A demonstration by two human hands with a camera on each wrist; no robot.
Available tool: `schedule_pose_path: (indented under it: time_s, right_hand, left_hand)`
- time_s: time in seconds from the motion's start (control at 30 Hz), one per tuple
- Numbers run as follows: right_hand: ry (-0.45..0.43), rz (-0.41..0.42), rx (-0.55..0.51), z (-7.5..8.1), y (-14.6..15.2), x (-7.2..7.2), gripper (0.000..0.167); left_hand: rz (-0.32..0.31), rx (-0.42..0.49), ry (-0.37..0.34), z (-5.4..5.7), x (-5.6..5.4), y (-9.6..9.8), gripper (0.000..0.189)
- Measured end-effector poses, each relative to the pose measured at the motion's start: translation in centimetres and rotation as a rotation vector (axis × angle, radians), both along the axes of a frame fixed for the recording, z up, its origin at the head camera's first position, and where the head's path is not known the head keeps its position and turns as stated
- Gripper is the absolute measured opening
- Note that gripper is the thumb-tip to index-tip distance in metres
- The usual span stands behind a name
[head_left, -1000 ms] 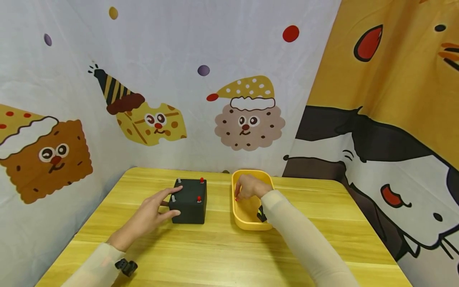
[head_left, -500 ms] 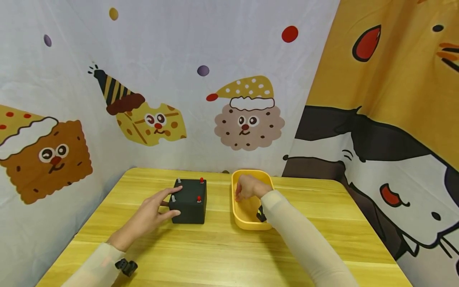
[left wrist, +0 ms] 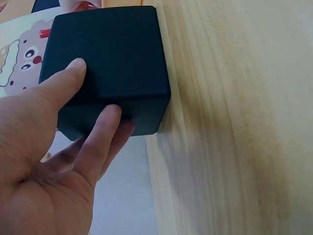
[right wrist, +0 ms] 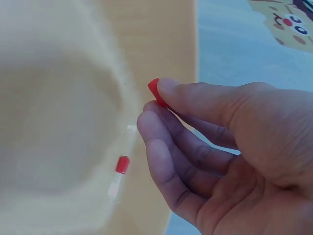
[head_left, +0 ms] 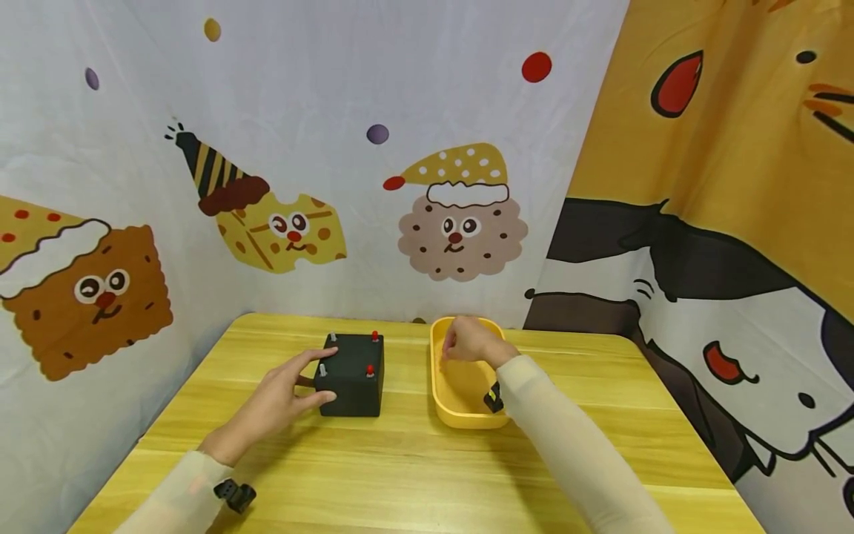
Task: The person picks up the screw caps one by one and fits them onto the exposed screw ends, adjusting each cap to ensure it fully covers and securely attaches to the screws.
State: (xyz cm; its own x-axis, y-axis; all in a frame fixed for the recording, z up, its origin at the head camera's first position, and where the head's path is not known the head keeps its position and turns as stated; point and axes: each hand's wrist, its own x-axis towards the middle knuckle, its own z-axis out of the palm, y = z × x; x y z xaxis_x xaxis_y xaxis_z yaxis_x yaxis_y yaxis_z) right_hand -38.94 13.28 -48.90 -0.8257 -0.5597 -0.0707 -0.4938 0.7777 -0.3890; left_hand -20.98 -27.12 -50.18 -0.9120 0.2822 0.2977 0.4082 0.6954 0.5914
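Note:
A black box [head_left: 350, 393] stands on the table, with two bare metal posts [head_left: 323, 369] at the left of its top and two posts under red caps [head_left: 370, 370] at the right. My left hand [head_left: 270, 404] grips the box from its left side, the thumb against the front face. Over the yellow tray [head_left: 470, 421], my right hand [head_left: 475, 341] pinches a small red cap [right wrist: 153, 89] between thumb and fingertip, its other fingers loosely bent. On the tray floor lies another red cap [right wrist: 122, 164], seen in the right wrist view.
Box and tray stand side by side on a wooden table [head_left: 400, 482], with a strip of tabletop between them. A printed cloth [head_left: 367, 297] hangs close behind the table's back edge and along its sides.
My right hand has lifted a little from the tray floor, moving slightly away and to the right with the red cap. The left hand and the box have stayed in place.

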Motion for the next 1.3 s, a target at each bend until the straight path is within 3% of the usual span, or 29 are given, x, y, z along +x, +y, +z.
schedule_pose_path:
  time_s: [0.13,0.2,0.5,0.97,1.3]
  right_hand:
    - [-0.021,-0.047,-0.037,4.0,-1.1,3.7,0.013]
    - [0.009,-0.045,-0.053,4.6,-1.3,4.5,0.013]
    - [0.106,-0.041,-0.160,5.7,-2.2,6.4,0.010]
    - [0.117,-0.015,-0.256,7.2,-5.1,9.4,0.007]
    - [0.160,0.026,-0.350,7.6,-7.2,10.8,0.007]
  left_hand:
    - [0.016,0.022,-0.055,-0.1,-0.1,-0.1,0.079]
    - [0.024,0.029,-0.080,-0.1,-0.2,-0.1,0.080]
    - [0.028,0.039,-0.101,-0.5,-0.7,-0.2,0.097]
    - [0.005,0.012,-0.148,-0.4,-2.2,-0.4,0.120]
    - [-0.027,0.048,-0.162,-0.6,-2.8,-0.7,0.121]
